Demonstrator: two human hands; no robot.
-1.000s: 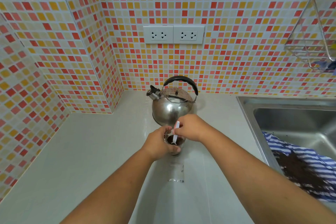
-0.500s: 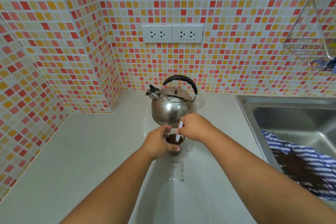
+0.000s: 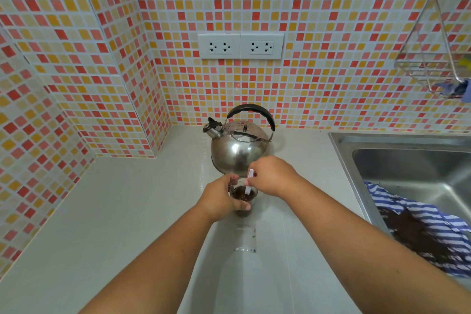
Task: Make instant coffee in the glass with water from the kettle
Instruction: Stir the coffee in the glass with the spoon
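The glass [image 3: 241,196] is stood on the pale surface [image 3: 132,211], directly ahead of the person and just in front of the kettle [image 3: 238,149], and dark coffee is already seen inside it. It is gripped from its left side by the left hand [image 3: 221,198], whose fingers are curled round the wall with the thumb at the near side. A thin white stirrer [image 3: 248,183] is pinched between the fingertips of the right hand [image 3: 271,176], which is held just above and to the right of the rim. The stirrer's long axis is steep, tilted so that its top leans away towards the kettle while its lower end is dipped in the liquid (how deep cannot be told). The step in hand is judged to be stirring, and the task nearly done. What the next stroke turns on is that the stick's lower end is kept inside the narrow mouth while the glass is steadied from the opposite side; both hands are at the glass, the left touching it, the right reaching it only through the stick. A clear wrapper [image 3: 245,239] is left lying flat on the surface nearer the person, and a striped cloth [image 3: 420,227] is draped in the sink [image 3: 397,155] at right.
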